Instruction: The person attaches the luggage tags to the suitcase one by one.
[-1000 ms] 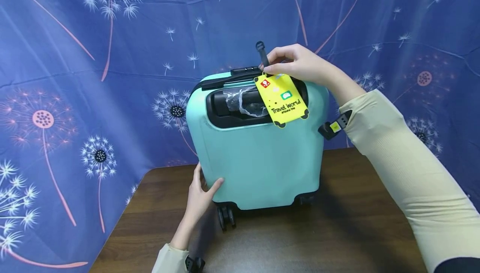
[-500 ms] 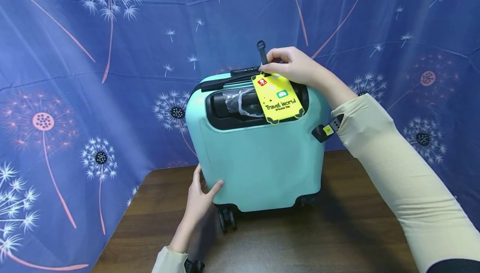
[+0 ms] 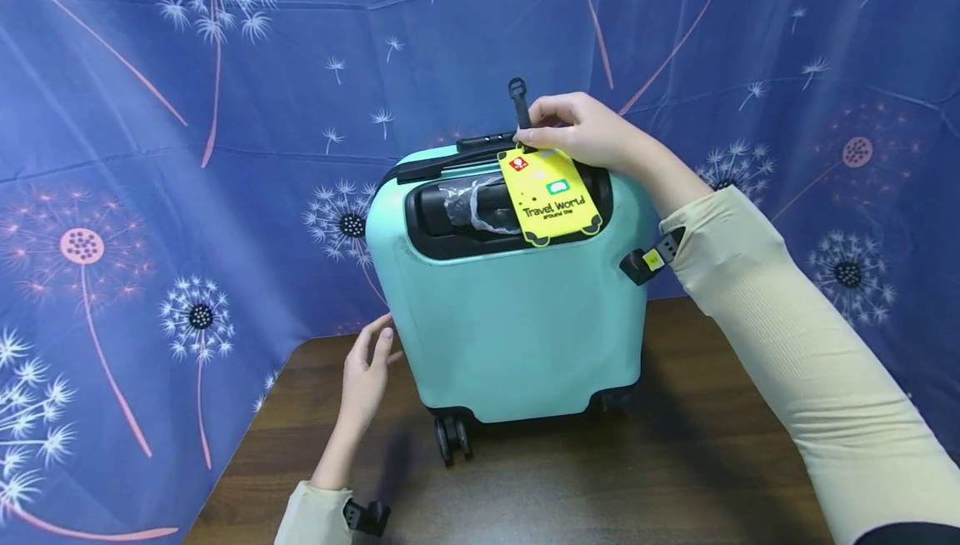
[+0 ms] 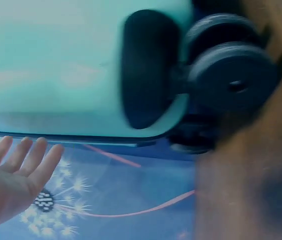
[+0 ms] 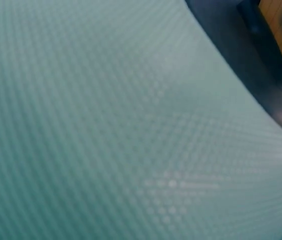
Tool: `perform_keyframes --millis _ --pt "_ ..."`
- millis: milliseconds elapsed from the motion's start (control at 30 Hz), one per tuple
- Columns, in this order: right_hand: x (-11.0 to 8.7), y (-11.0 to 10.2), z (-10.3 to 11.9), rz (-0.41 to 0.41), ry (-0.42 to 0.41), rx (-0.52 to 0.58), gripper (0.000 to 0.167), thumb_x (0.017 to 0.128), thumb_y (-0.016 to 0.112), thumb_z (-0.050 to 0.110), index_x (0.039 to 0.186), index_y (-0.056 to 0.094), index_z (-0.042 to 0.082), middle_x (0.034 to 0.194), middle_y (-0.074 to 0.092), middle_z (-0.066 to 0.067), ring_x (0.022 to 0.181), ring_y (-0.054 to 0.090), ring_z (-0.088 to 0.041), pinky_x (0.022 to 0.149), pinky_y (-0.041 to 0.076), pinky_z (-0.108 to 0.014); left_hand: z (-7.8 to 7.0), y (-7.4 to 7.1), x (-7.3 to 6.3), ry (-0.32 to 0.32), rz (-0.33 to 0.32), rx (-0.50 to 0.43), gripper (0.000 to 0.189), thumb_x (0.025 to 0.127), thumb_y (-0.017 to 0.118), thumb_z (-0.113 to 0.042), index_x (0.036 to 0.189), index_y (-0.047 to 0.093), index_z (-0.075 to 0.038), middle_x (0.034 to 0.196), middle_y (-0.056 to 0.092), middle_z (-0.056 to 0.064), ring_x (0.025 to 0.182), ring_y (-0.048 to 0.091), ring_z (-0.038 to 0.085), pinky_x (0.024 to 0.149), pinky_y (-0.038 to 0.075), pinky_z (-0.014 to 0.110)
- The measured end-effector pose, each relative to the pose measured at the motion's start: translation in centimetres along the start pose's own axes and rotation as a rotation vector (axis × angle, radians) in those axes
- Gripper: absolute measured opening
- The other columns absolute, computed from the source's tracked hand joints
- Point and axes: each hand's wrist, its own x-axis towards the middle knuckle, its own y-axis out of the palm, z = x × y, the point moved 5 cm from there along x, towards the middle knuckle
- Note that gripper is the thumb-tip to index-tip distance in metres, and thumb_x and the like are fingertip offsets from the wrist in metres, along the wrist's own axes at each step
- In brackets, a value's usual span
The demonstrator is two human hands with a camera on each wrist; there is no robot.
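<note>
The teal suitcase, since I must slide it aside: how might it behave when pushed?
The suitcase would probably roll, given the black wheels beneath. Standing upright, it might tip if shoved up high. Its hard-looking, smooth shell likely won't flex.

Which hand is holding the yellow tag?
The right hand, up high, pinches the yellow tag near its black strap; the left hand is lower, beside the turquoise suitcase, holding nothing.
</note>
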Motion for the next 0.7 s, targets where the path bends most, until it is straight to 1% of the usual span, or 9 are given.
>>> perform_keyframes --millis 67,167,233,300,367,500,600,700 --pt "0.0 0.0 0.0 -0.001 0.006 -0.006 0.023 0.094 0.057 0.03 0.087 0.053 0.008 0.084 0.052 -0.004 0.071 0.051 -0.015 0.064 0.041 -0.023 -1.1 -0.7 0.6 0.041 -0.051 -0.009 0.041 0.1 0.045 -0.032 0.132 0.05 -0.007 0.134 0.052 0.008 0.118 0.053 0.022 0.087 0.052 0.033" --pt "-0.1 -0.1 -0.2 -0.006 0.008 -0.017 0.021 0.094 0.056 0.028 0.091 0.054 0.007 0.089 0.051 -0.004 0.077 0.05 -0.017 0.066 0.041 -0.023 -2.9 -1.7 1.7 0.095 -0.116 -0.034 0.04 0.1 0.046 -0.028 0.132 0.049 -0.005 0.128 0.056 0.011 0.113 0.056 0.02 0.084 0.053 0.026" --pt "-0.1 -0.1 -0.2 -0.009 0.009 -0.018 0.021 0.095 0.055 0.028 0.093 0.054 0.007 0.091 0.049 -0.004 0.081 0.048 -0.018 0.067 0.04 -0.023 -4.2 -2.3 2.4 0.116 -0.146 -0.044 0.039 0.1 0.045 -0.028 0.132 0.048 -0.005 0.126 0.058 0.012 0.11 0.058 0.018 0.082 0.052 0.021" --pt "-0.1 -0.2 -0.2 -0.01 0.01 -0.014 0.021 0.095 0.055 0.028 0.094 0.054 0.007 0.093 0.048 -0.004 0.083 0.047 -0.018 0.068 0.04 -0.023 -5.6 -2.8 3.1 0.139 -0.166 -0.055 0.039 0.1 0.045 -0.027 0.132 0.048 -0.005 0.124 0.058 0.013 0.107 0.059 0.015 0.082 0.052 0.019" --pt "-0.2 -0.2 -0.2 -0.009 0.011 -0.01 0.022 0.095 0.055 0.029 0.094 0.054 0.007 0.093 0.047 -0.004 0.083 0.047 -0.018 0.068 0.04 -0.023 -6.9 -3.1 3.8 0.16 -0.18 -0.055 0.038 0.1 0.044 -0.027 0.13 0.05 -0.005 0.123 0.059 0.013 0.106 0.059 0.012 0.083 0.052 0.02" --pt "-0.2 -0.1 -0.1 -0.01 0.009 -0.01 0.023 0.095 0.055 0.03 0.092 0.053 0.007 0.092 0.045 -0.004 0.081 0.047 -0.018 0.066 0.04 -0.023 -9.1 -3.5 4.9 0.214 -0.204 -0.062 0.037 0.1 0.045 -0.028 0.127 0.053 -0.004 0.121 0.06 0.011 0.106 0.06 0.017 0.086 0.051 0.027" --pt "-0.1 0.0 0.0 -0.007 0.011 -0.01 0.023 0.095 0.055 0.03 0.091 0.052 0.007 0.092 0.045 -0.005 0.079 0.048 -0.018 0.065 0.04 -0.022 -10.4 -3.5 5.6 0.244 -0.217 -0.069 0.037 0.099 0.046 -0.026 0.127 0.053 -0.002 0.12 0.061 0.012 0.107 0.059 0.016 0.09 0.049 0.029" --pt "-0.1 0.0 0.1 -0.004 0.017 -0.009 0.023 0.095 0.055 0.029 0.091 0.052 0.007 0.092 0.046 -0.005 0.076 0.049 -0.017 0.064 0.041 -0.022 -11.4 -3.4 6.2 0.263 -0.227 -0.083 0.036 0.099 0.046 -0.022 0.127 0.052 0.0 0.12 0.061 0.013 0.109 0.058 0.012 0.096 0.046 0.031"
